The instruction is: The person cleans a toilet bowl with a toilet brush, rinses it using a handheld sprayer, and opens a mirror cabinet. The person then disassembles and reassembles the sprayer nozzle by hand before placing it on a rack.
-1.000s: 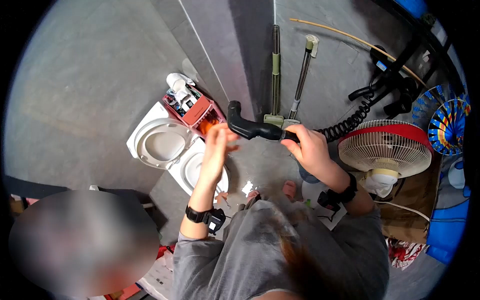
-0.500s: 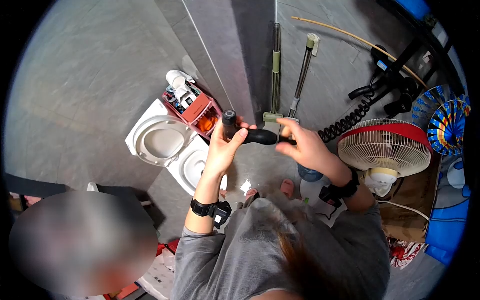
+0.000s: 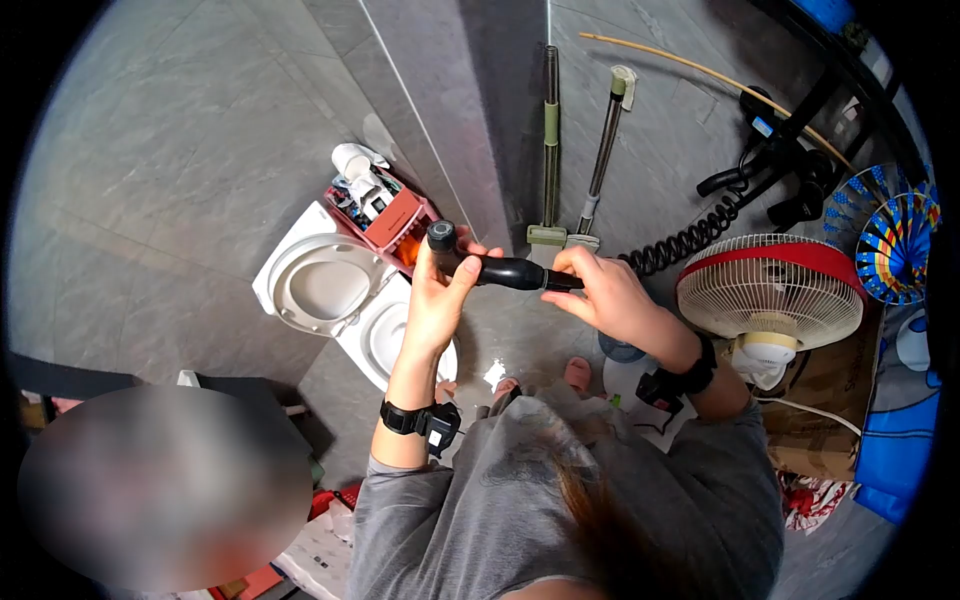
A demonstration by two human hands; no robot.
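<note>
A black angled handle-like tool [image 3: 515, 273] lies roughly level between my two hands, its round end at the left facing up. My left hand [image 3: 440, 290] is wrapped round the left part of it, just below the round end. At the other end, my right hand [image 3: 598, 290] pinches the thin black neck between thumb and fingers. A black coiled cord [image 3: 685, 237] runs up to the right from behind my right hand. Each of my wrists bears a black strap with a small device.
A white toilet [image 3: 325, 285] and a pink basket [image 3: 425, 215] of items stand left of my hands. Two mop poles [image 3: 551, 150] [image 3: 602, 160] lean ahead. A red and white fan [image 3: 770, 290] stands at the right, near a blue patterned round object [image 3: 898, 250].
My left hand has closed round the tool, which has turned so its round end faces up. My right hand loosened, then took hold of the neck again.
</note>
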